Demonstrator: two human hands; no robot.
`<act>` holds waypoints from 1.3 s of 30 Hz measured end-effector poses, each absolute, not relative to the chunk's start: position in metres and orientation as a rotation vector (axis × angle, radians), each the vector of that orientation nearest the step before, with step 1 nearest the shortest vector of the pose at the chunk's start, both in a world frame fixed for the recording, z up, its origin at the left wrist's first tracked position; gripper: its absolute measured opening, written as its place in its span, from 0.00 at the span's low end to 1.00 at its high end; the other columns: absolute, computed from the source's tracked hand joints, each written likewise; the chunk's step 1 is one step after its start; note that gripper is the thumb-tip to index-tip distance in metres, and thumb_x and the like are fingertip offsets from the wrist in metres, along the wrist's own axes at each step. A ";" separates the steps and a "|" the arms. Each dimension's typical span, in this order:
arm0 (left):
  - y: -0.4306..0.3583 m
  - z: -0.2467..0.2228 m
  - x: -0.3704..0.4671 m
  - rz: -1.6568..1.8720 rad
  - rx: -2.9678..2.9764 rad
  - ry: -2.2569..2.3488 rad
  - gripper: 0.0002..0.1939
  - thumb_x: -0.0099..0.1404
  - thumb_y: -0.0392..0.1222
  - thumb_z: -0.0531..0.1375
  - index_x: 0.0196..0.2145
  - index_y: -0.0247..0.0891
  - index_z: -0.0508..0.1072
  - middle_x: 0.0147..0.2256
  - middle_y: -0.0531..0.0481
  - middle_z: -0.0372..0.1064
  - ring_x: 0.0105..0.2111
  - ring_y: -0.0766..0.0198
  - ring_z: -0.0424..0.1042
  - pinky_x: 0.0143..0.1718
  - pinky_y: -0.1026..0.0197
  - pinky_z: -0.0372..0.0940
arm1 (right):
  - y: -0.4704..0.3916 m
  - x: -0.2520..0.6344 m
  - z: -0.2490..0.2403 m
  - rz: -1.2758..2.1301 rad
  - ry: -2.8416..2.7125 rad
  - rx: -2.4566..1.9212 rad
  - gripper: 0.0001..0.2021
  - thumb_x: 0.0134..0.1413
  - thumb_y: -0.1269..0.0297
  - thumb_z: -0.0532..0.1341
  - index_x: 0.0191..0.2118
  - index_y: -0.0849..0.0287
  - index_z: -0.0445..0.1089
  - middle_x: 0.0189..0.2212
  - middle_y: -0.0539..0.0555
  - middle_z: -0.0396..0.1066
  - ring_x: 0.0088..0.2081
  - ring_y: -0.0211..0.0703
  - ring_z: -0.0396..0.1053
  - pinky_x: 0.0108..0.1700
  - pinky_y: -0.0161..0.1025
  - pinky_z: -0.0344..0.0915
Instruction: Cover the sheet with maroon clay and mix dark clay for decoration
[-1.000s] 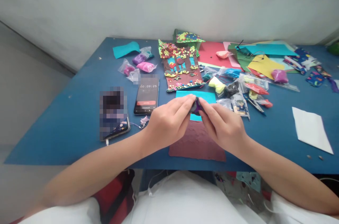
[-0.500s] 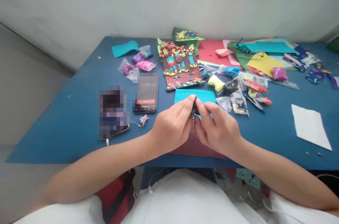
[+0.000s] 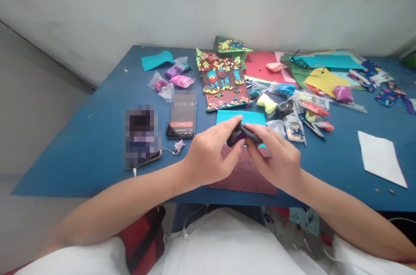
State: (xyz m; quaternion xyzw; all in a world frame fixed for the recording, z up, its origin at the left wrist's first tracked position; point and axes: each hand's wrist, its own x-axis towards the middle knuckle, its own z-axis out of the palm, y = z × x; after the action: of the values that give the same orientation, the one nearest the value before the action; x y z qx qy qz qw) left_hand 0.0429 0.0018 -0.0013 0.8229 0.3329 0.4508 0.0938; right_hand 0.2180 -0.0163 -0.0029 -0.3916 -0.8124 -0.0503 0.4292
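A lump of black modelling clay (image 3: 233,137), with a dark purple patch in it, is stretched between my two hands. My left hand (image 3: 212,151) pinches its left end between thumb and fingers. At the other end, the thumb and fingers of my right hand (image 3: 276,153) are closed on it. Beneath my hands lies a sheet, its upper part turquoise (image 3: 238,115) and its lower part covered in brownish-red clay (image 3: 242,175). Behind it, a panel decorated with colourful clay pieces (image 3: 224,82) rests on the table.
Two phones, one dark upright-screened (image 3: 182,114) and one blurred (image 3: 143,136), lie at left. Bags of coloured clay (image 3: 178,80) sit behind them. More clay bags (image 3: 313,108), scissors (image 3: 314,128) and coloured paper (image 3: 325,80) cover the right back. A white sheet (image 3: 380,158) lies far right.
The black clay, mostly hidden between my fingers before, is now drawn out wider and shows purple. My hands have moved slightly apart. The view has shifted a little.
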 end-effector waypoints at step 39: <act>0.014 0.025 0.032 1.021 1.723 0.714 0.07 0.66 0.38 0.58 0.36 0.35 0.75 0.35 0.45 0.73 0.37 0.64 0.73 0.36 0.65 0.70 | -0.008 0.235 0.014 -0.197 -2.199 -0.640 0.09 0.61 0.75 0.56 0.44 0.58 0.70 0.36 0.62 0.80 0.37 0.41 0.80 0.34 0.32 0.75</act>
State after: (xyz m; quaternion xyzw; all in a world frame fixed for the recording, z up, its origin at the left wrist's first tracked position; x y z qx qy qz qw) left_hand 0.0323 0.0139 0.0251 0.7081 0.2934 0.4198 0.4862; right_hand 0.2348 -0.0078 0.0139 -0.2541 -0.8728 -0.0783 0.4092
